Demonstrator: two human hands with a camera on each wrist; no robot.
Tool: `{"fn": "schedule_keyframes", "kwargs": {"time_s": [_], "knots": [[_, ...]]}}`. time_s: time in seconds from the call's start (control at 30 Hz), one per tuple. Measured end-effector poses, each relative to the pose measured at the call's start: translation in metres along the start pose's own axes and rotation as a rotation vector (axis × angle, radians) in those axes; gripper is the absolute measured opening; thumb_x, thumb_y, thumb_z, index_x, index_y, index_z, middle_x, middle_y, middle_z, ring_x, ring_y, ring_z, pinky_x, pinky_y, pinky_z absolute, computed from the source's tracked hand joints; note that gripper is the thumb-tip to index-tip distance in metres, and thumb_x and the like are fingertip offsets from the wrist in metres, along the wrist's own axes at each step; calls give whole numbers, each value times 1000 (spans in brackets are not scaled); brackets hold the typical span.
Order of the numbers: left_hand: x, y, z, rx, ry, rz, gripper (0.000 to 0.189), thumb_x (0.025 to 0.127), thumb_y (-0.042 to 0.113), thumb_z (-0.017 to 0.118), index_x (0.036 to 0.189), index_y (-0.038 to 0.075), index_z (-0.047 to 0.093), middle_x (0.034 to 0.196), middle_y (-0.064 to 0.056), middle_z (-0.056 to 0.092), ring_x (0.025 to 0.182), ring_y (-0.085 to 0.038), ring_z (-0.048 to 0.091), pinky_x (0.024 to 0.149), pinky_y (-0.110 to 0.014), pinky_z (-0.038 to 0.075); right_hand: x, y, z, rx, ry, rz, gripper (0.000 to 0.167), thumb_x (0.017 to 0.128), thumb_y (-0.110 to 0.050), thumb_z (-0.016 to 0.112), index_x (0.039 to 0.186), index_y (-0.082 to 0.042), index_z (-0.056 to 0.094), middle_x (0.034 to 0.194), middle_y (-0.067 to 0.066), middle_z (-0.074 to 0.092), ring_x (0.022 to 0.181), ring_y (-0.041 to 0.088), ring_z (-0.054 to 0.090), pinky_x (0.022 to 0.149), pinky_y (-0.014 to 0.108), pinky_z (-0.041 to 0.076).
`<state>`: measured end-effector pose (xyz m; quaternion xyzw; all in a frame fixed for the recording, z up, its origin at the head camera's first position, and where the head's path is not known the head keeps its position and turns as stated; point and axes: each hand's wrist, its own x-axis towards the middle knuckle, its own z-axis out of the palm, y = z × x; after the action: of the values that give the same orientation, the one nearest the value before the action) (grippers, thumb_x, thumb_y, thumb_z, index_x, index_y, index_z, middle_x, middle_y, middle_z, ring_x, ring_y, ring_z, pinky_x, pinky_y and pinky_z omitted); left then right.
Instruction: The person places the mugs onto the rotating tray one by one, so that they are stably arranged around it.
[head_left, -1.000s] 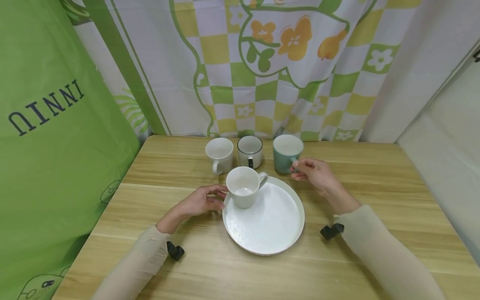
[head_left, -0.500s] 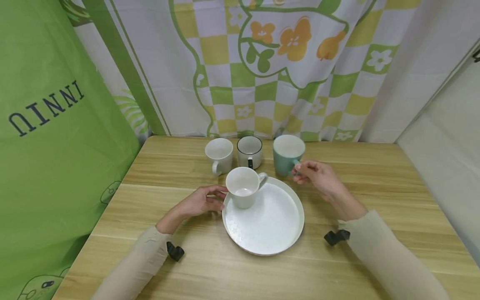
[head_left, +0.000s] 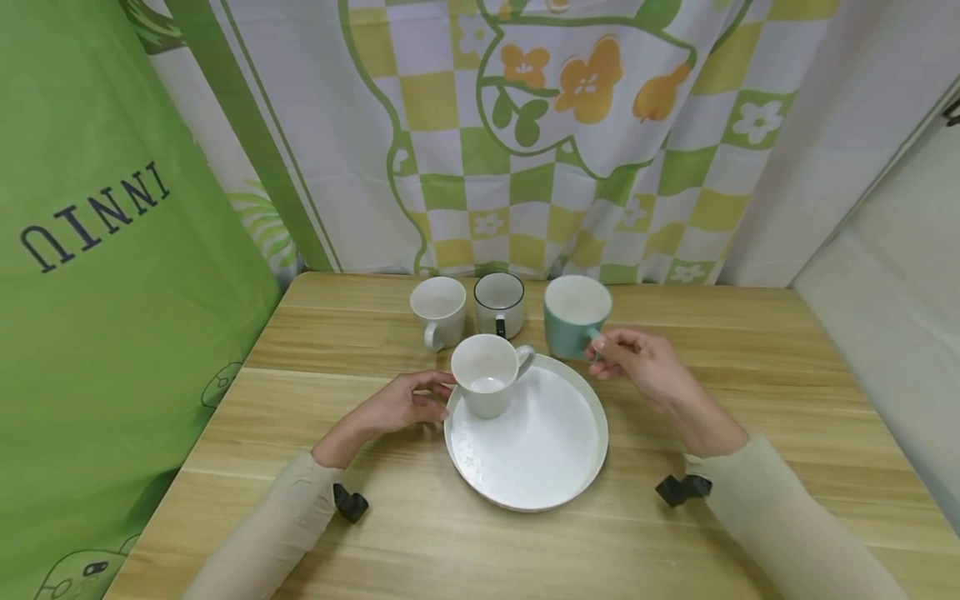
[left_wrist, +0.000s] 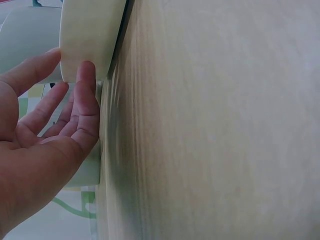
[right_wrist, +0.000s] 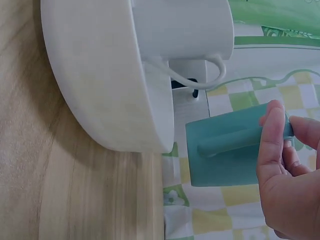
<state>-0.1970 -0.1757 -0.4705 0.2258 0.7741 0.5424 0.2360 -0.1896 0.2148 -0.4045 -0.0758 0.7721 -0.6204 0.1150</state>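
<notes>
By its handle, my right hand (head_left: 648,362) holds a teal mug (head_left: 570,332) with a white inside. In the right wrist view this mug (right_wrist: 225,165) is slightly tilted, its base raised above the table level, with thumb and fingers pinching the handle. A round white tray (head_left: 536,454) lies in front of me, and a white cup (head_left: 487,392) stands at its back left, handle to the right. My left hand (head_left: 401,404) is at the tray's left rim. In the left wrist view its loosely extended thumb and fingers touch the tray wall (left_wrist: 90,35).
Behind the tray stand a white cup (head_left: 442,321) with its handle forward and a white mug (head_left: 500,304) with a black rim and a dark handle. The wooden table (head_left: 337,333) ends at a checked curtain (head_left: 510,192). A green cover (head_left: 112,333) hangs on the left.
My right hand has drawn the teal mug up and slightly toward me from its place in the back row. The left hand, the tray and the other cups have stayed put.
</notes>
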Motion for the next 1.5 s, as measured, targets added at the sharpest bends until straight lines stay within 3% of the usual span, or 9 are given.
{"fn": "schedule_keyframes", "kwargs": {"time_s": [0.3, 0.5, 0.83, 1.13, 1.33, 1.5], "knots": [[0, 1, -1, 6, 1, -8, 57, 89, 5, 73, 140, -4, 49, 130, -31, 57, 118, -41, 61, 89, -28, 56, -13, -4, 0, -14, -39, -28, 38, 103, -28, 57, 110, 10, 60, 106, 8, 70, 86, 13, 70, 81, 29, 60], [1, 1, -2, 7, -2, -19, 57, 90, 4, 72, 141, -4, 49, 130, -31, 57, 110, -33, 66, 88, -28, 57, -21, -6, 0, -9, -56, -40, 38, 103, -27, 57, 108, 11, 59, 104, 7, 70, 85, 14, 70, 80, 31, 61], [1, -1, -1, 3, 1, -28, 56, 90, 5, 72, 140, -3, 50, 130, -31, 57, 108, -30, 67, 87, -27, 57, -36, -5, 0, -47, -92, -42, 36, 103, -25, 56, 108, 11, 60, 106, 18, 69, 83, 15, 70, 79, 33, 61], [1, 0, 0, -27, -7, -37, 56, 90, 1, 71, 141, -4, 49, 131, -32, 56, 105, -26, 68, 85, -27, 58, -42, -1, 3, -35, -150, -62, 30, 103, -17, 57, 105, 12, 60, 97, 4, 72, 80, 14, 69, 75, 32, 61], [0, 0, 0, -26, -11, -27, 56, 90, 1, 70, 141, -5, 48, 130, -33, 55, 103, -24, 69, 84, -28, 58, -43, 5, 3, -28, -189, -70, 27, 102, -15, 58, 104, 11, 61, 99, 13, 72, 79, 14, 69, 74, 33, 61], [1, 0, 1, -25, -2, -45, 55, 89, 0, 71, 141, -2, 50, 131, -30, 57, 104, -24, 68, 84, -27, 58, -44, 11, 3, -22, -223, -62, 26, 102, -15, 58, 105, 10, 62, 98, 8, 73, 79, 14, 68, 74, 33, 60]]}}
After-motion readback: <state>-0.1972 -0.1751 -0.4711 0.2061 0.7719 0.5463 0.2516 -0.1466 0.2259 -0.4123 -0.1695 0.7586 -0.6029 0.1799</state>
